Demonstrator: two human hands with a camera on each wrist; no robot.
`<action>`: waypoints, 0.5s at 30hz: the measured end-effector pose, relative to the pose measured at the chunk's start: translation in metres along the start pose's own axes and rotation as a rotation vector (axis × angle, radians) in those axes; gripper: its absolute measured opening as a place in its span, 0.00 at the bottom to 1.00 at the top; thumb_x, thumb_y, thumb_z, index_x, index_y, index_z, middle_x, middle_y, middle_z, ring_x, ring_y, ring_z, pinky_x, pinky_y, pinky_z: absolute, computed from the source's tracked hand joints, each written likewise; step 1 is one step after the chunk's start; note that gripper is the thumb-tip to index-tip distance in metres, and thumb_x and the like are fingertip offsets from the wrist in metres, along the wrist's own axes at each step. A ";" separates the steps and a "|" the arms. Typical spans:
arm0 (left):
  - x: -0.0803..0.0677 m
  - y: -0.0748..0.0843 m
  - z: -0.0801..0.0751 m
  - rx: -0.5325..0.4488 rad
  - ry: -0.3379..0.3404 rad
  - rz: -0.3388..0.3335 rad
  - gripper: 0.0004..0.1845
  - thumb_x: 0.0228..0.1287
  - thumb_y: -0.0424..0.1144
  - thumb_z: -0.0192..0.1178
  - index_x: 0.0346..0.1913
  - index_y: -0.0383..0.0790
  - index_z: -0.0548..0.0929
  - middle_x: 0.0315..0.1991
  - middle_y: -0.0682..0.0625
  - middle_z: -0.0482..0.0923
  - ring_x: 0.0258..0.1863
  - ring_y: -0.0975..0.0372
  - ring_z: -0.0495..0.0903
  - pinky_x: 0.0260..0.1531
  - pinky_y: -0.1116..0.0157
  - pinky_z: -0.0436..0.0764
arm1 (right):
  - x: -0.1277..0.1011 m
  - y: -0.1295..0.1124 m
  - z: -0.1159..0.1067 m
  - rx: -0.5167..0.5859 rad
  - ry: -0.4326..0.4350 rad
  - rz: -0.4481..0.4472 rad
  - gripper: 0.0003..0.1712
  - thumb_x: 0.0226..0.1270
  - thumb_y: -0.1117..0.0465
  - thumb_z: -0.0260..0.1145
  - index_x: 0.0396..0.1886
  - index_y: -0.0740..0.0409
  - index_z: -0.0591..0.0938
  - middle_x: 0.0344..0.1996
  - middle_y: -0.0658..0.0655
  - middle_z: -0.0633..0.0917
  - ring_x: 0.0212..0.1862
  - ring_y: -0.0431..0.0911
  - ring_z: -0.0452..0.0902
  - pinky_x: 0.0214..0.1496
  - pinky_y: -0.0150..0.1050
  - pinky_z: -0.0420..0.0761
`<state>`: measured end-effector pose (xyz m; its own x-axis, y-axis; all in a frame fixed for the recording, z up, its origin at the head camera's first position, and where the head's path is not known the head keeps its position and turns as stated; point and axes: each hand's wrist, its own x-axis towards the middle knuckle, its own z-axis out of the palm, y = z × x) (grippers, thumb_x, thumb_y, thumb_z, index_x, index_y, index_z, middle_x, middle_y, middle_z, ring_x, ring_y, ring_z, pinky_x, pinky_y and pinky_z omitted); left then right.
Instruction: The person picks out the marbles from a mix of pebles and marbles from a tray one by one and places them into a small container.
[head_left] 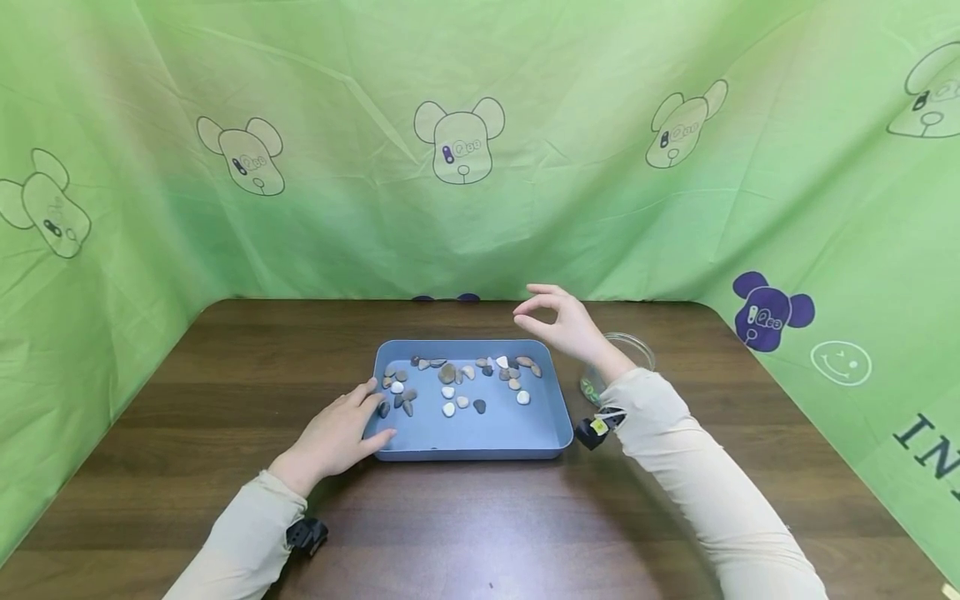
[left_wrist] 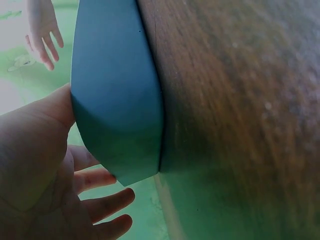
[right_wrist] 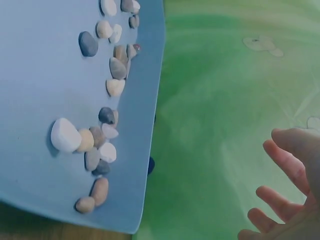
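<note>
The blue tray (head_left: 558, 421) is sitting at the centre of the frame on the brown table (head_left: 225, 375), holding scattered pebbles (head_left: 448, 372). The left hand (head_left: 337, 433) is resting against its lower-left corner, fingers relaxed. The right hand (head_left: 562, 321) is hovering above the tray's upper-right corner, loosely open and holding nothing, with a glass jar (head_left: 637, 350) sitting just behind it.

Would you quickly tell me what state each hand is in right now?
Left hand: open, fingers and thumb resting against the near left corner of the blue tray.
Right hand: open, raised above the tray's far right corner, holding nothing visible.
</note>
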<state>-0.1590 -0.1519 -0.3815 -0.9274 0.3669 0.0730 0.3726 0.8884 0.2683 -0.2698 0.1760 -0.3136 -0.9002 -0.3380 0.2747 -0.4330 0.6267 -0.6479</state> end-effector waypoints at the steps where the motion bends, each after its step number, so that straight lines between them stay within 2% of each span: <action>1: 0.000 0.000 0.000 -0.001 0.000 0.001 0.29 0.64 0.51 0.56 0.59 0.31 0.73 0.66 0.34 0.63 0.64 0.43 0.66 0.63 0.48 0.68 | 0.002 0.000 0.002 0.004 -0.002 -0.002 0.12 0.61 0.57 0.65 0.41 0.59 0.85 0.65 0.61 0.69 0.69 0.58 0.60 0.70 0.57 0.59; 15: 0.000 0.001 0.002 -0.008 -0.005 0.000 0.31 0.63 0.52 0.56 0.60 0.31 0.72 0.67 0.34 0.62 0.64 0.43 0.66 0.63 0.47 0.68 | 0.020 -0.006 0.029 0.035 -0.039 -0.030 0.13 0.61 0.57 0.66 0.41 0.60 0.84 0.65 0.61 0.70 0.68 0.58 0.61 0.70 0.56 0.60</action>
<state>-0.1582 -0.1504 -0.3832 -0.9273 0.3680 0.0680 0.3720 0.8864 0.2756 -0.2835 0.1451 -0.3251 -0.8838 -0.3843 0.2668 -0.4575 0.5911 -0.6643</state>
